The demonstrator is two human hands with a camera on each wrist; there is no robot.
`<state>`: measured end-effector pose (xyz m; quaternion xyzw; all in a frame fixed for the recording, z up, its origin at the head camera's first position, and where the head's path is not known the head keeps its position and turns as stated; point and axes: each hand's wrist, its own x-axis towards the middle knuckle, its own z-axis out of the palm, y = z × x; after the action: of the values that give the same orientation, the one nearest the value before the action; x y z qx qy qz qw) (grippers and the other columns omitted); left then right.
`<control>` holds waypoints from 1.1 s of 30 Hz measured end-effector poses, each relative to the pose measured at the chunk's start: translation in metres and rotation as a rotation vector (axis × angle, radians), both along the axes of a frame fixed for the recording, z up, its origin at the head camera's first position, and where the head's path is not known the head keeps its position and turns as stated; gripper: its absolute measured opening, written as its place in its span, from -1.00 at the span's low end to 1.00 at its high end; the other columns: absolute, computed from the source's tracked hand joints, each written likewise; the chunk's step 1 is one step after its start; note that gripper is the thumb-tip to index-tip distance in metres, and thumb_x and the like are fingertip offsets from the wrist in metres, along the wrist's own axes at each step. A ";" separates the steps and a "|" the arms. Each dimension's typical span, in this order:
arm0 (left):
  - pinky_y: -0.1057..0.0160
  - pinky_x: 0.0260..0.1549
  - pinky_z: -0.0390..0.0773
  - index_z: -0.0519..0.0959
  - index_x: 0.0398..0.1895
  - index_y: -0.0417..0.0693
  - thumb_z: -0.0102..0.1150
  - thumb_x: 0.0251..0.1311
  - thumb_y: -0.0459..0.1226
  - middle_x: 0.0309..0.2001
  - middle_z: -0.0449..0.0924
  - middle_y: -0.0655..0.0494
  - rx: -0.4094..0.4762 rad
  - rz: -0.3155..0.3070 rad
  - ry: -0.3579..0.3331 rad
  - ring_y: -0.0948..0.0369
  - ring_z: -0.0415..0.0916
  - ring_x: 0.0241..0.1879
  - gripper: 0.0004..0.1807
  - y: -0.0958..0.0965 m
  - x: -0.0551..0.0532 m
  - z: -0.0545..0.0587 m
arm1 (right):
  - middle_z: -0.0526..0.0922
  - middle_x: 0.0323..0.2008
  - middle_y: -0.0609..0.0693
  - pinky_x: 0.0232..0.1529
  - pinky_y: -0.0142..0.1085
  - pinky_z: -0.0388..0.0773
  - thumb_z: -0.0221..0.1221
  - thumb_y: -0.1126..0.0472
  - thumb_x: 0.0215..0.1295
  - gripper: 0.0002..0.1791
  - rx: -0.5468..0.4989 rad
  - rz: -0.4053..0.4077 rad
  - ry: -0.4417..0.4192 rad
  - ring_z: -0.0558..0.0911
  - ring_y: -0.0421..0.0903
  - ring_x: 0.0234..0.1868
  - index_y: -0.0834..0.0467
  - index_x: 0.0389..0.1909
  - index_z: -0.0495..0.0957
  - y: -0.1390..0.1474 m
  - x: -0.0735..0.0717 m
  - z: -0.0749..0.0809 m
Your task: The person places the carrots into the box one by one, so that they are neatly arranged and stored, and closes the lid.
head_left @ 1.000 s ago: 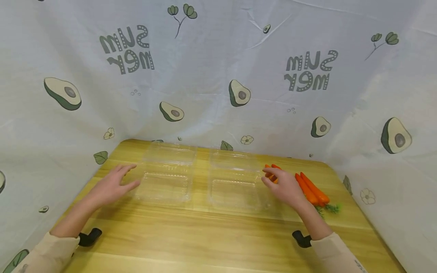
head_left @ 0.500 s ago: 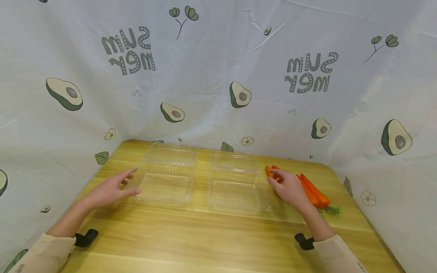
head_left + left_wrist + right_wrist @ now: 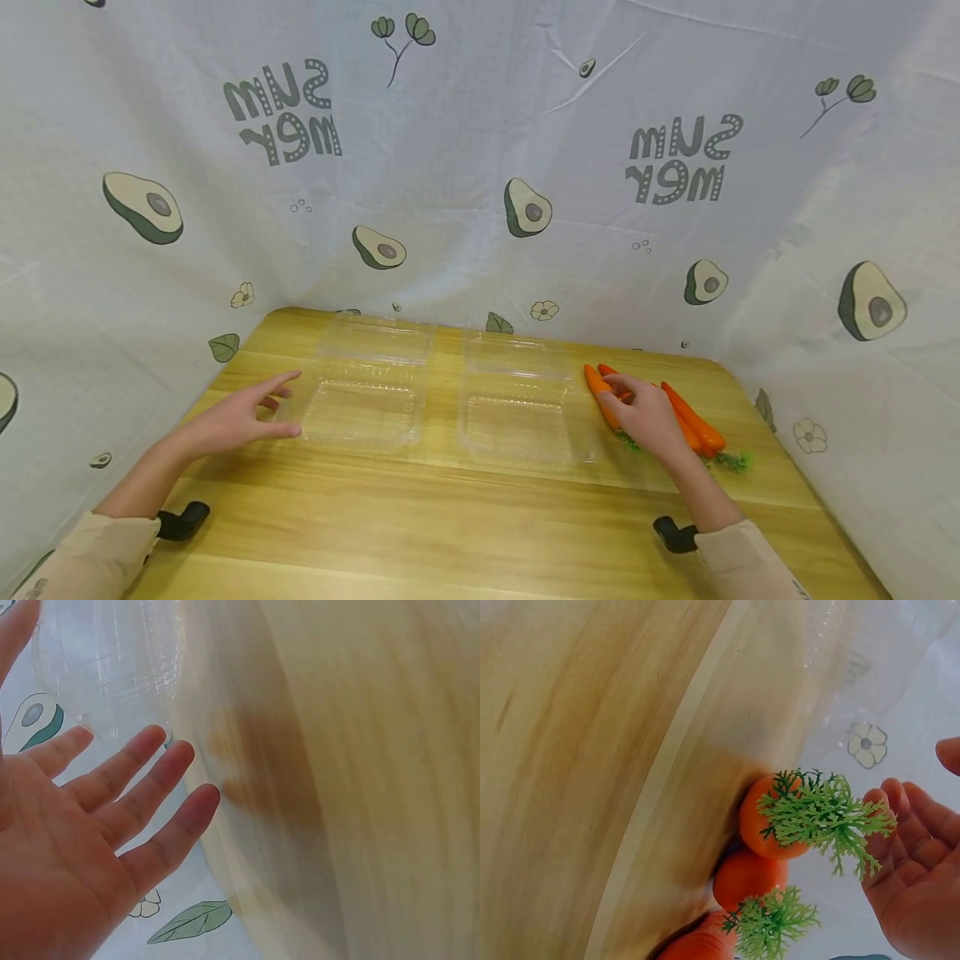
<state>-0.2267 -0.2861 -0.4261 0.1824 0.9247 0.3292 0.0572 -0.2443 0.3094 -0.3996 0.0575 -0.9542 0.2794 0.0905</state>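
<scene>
My left hand (image 3: 232, 421) hangs in the air at the left side of a clear plastic container (image 3: 363, 410) with its lid folded back. Its fingers are spread and hold nothing, as the left wrist view shows. Over the carrots (image 3: 693, 421) at the right hovers my right hand (image 3: 651, 418), fingers slightly bent, nothing gripped. Left of that hand lies one orange carrot (image 3: 598, 392), partly covered by the fingertips in the head view. In the right wrist view, leafy green tops (image 3: 829, 817) stand between the camera and the fingers, and the carrots' round ends (image 3: 750, 879) lie on the wood.
A second clear container (image 3: 517, 427), lid also folded back, sits in the middle of the wooden table (image 3: 420, 525). White cloth (image 3: 450, 150) printed with avocados hangs behind and along both sides. Black wrist-camera mounts (image 3: 182, 522) stick out from both sleeves.
My right hand has moved right and slightly down, uncovering more of the left-hand carrot and its green top. My left hand has shifted slightly left. The containers and carrots have stayed put.
</scene>
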 end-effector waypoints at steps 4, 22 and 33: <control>-0.25 0.02 0.51 0.07 0.57 -0.18 0.34 0.24 0.04 0.31 0.40 -0.38 -0.006 0.002 -0.010 -0.28 0.45 0.20 -0.01 -0.002 -0.001 -0.002 | 0.70 -0.13 0.19 -0.32 -0.24 0.52 0.15 0.06 0.47 -0.51 0.001 -0.017 -0.010 0.63 0.03 -0.21 0.29 0.26 0.52 0.001 0.001 0.000; -0.22 0.03 0.51 0.05 0.58 -0.18 0.34 0.25 0.02 0.28 0.43 -0.38 -0.009 -0.009 -0.036 -0.26 0.44 0.22 0.00 -0.001 -0.003 0.000 | 0.43 -0.50 0.02 -0.52 -0.29 0.24 0.19 0.08 0.42 -0.46 0.007 -0.082 -0.047 0.31 -0.10 -0.57 0.32 0.28 0.48 0.012 -0.003 -0.009; -0.22 0.02 0.51 0.03 0.59 -0.17 0.33 0.26 0.01 0.26 0.45 -0.38 -0.007 -0.014 -0.044 -0.21 0.50 0.15 -0.01 0.000 -0.001 0.001 | 0.58 -0.36 0.19 -0.45 -0.23 0.39 0.20 0.01 0.40 -0.40 0.056 -0.153 -0.126 0.48 -0.01 -0.47 0.38 0.26 0.48 0.013 -0.004 -0.013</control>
<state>-0.2280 -0.2863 -0.4248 0.1814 0.9231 0.3294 0.0805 -0.2479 0.3224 -0.4126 -0.0307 -0.9670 0.2479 0.0498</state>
